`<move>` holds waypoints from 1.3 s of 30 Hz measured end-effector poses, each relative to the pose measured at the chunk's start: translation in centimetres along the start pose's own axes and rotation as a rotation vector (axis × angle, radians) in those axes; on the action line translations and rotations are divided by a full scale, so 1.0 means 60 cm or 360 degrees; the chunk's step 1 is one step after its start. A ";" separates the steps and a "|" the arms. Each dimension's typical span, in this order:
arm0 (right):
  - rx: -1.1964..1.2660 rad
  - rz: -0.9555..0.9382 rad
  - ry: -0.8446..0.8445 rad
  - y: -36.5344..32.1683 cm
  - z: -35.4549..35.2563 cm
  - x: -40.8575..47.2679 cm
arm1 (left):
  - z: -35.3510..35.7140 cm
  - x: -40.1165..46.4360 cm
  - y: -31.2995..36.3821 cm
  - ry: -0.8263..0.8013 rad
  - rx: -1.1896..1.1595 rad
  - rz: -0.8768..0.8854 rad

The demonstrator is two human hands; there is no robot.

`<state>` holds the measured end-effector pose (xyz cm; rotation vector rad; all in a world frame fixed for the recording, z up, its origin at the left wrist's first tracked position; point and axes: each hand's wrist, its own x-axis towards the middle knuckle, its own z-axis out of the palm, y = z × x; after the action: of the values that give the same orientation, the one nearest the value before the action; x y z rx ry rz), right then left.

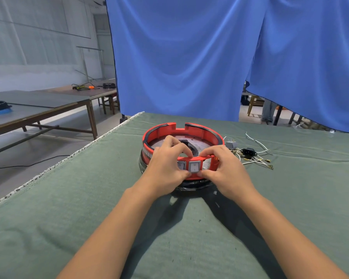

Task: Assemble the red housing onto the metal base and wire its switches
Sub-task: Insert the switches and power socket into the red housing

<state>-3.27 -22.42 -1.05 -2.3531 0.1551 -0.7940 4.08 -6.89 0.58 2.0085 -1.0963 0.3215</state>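
Observation:
A red ring-shaped housing (pixel 201 129) sits on the round metal base (pixel 204 142) in the middle of the green-covered table. Two grey rocker switches (pixel 194 167) are set in its near wall; my left thumb partly covers the left one. My left hand (pixel 165 164) grips the near wall, fingers curled over the rim, thumb under the switches. My right hand (pixel 224 166) grips the same wall from the right, fingers over the rim, thumb against the right switch's lower edge.
White wires with brass terminals (pixel 256 160), a black power socket (pixel 248 152) and a small grey part (pixel 230 144) lie right of the housing. The table's left edge (pixel 69 158) runs diagonally. Blue curtains (pixel 189 57) hang behind. Other tables (pixel 38 109) stand at the left.

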 end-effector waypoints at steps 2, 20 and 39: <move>0.0009 -0.0007 0.0005 0.001 0.000 -0.001 | 0.000 0.002 -0.001 -0.0019 0.0014 0.0009; 0.0247 0.0038 0.0079 0.003 0.001 0.004 | 0.006 0.004 -0.005 0.0114 -0.0176 0.0018; 0.0336 0.0303 0.0622 0.015 -0.017 -0.007 | 0.040 0.053 0.043 -0.0055 0.0930 -0.0107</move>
<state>-4.11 -23.54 -1.19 -1.9333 0.4317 -1.1084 3.57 -11.35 2.17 2.5620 -1.0299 0.6307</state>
